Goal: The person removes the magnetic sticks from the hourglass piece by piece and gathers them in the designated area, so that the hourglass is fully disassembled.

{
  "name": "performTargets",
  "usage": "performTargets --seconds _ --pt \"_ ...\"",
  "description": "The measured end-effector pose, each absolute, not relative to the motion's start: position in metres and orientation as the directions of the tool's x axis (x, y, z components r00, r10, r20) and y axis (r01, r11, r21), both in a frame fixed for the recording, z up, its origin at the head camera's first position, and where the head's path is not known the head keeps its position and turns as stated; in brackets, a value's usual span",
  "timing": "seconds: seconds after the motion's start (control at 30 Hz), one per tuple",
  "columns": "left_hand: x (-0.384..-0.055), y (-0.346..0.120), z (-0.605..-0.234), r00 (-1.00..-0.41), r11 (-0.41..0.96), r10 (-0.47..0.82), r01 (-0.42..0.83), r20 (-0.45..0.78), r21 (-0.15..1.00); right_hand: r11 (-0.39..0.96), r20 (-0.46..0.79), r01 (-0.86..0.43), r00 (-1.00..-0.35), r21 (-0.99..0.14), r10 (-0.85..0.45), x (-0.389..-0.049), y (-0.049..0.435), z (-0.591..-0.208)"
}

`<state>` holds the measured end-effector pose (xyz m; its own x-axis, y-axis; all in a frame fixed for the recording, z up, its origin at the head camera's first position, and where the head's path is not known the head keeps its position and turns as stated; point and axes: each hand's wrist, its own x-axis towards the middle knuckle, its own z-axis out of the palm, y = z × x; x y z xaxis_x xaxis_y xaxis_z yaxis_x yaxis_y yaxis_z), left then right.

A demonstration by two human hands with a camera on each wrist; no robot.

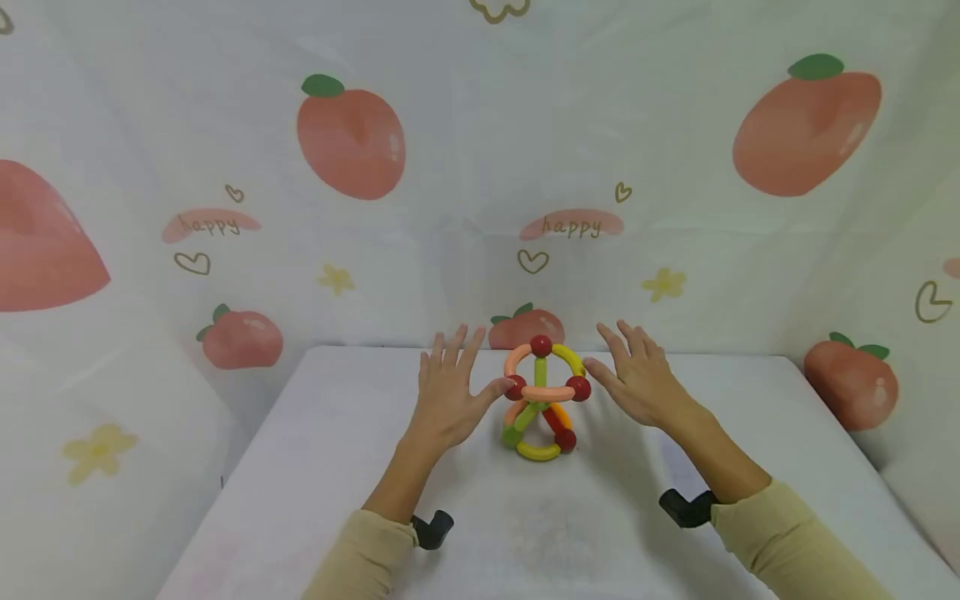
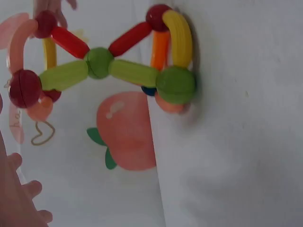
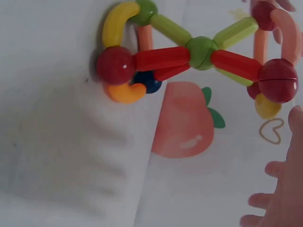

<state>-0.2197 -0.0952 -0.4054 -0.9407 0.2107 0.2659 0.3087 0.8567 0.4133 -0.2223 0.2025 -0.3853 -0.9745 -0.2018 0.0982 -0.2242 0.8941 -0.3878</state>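
Note:
An hourglass-shaped model of toy balls and rods (image 1: 547,393) stands on the white table. Curved rods join red balls in its upper ring, and straight red and green rods meet at a green ball (image 2: 99,62) in the middle. Low at the back, a dark blue ball (image 3: 147,81) shows. My left hand (image 1: 450,400) is spread at its left side, the thumb close to an upper red ball (image 1: 515,387); contact is unclear. On the other side my right hand (image 1: 641,379) has its fingers extended, thumb near the curved yellow rod (image 1: 568,358). Neither hand grips anything.
Behind the white table (image 1: 360,500) hangs a pale cloth (image 1: 450,167) printed with red fruit, hearts and flowers. A black strap with a camera mount sits at each wrist, the left mount (image 1: 433,530) and the right mount (image 1: 684,508) both above the table.

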Motion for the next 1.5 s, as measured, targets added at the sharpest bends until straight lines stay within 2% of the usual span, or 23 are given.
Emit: performTargets --seconds 0.4,0.73,1.07,1.5 --pt "-0.223 -0.067 -0.419 -0.924 0.599 0.291 0.378 0.248 0.706 0.691 0.052 -0.25 -0.955 -0.678 -0.294 -0.234 0.18 -0.391" --pt "-0.222 -0.054 -0.429 -0.91 0.29 0.392 0.262 0.136 0.92 0.538 0.005 -0.173 -0.954 -0.825 -0.3 -0.247 0.17 -0.39" --pt "-0.22 -0.048 -0.437 -0.894 0.153 0.4 0.283 0.202 0.947 0.47 -0.014 -0.115 -0.965 -0.875 -0.263 -0.248 0.164 -0.395" --pt "-0.217 -0.043 -0.44 -0.884 0.108 0.387 0.328 0.264 0.939 0.571 0.171 -0.201 -0.98 -0.796 -0.105 -0.237 0.158 -0.398"
